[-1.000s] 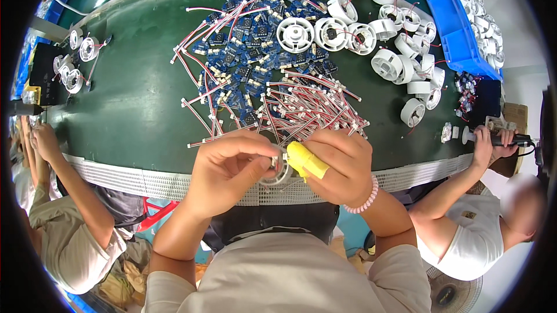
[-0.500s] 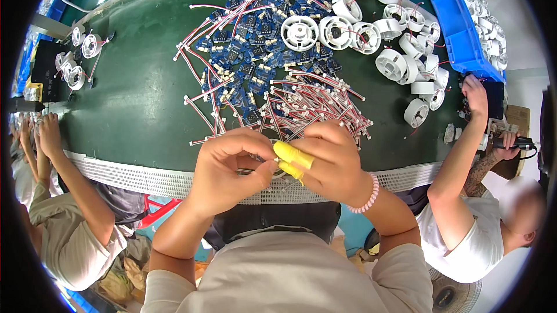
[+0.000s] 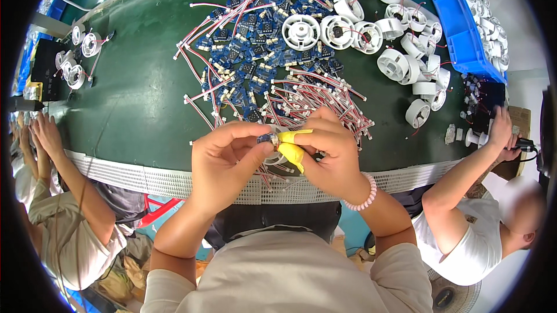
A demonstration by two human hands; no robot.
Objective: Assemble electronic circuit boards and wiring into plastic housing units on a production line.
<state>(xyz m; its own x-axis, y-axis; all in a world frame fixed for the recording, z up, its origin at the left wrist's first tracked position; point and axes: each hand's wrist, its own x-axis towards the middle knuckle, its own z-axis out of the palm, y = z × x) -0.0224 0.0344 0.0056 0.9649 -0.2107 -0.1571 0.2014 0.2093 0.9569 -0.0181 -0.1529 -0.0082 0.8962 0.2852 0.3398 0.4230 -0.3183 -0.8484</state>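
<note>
My left hand [image 3: 223,159] pinches a small blue circuit board [image 3: 266,138] between thumb and fingertips, just above the table's near edge. From the right, my right hand [image 3: 333,153] closes on the board's other end with its thumb and forefinger in yellow finger covers. A pale bit shows where the fingertips meet, too small to name. Behind and below the fingers, part of a white round housing [image 3: 277,157] shows, mostly hidden. Thin red-and-white wires [image 3: 266,177] hang beneath the hands over the white perforated edge. Ahead lies a pile of cables with white plugs [image 3: 316,95].
Beyond the cables spreads a heap of blue circuit boards [image 3: 249,46]. White round fan housings [image 3: 391,64] with red wires stand at the right, near a blue crate [image 3: 458,28]. More housings [image 3: 75,75] lie far left. Co-workers' hands [image 3: 500,130] work at both sides.
My hands have shifted and turned slightly, bringing the blue circuit board into sight between the fingertips. Wires now show below them. The right co-worker's hand has drawn back toward the near edge.
</note>
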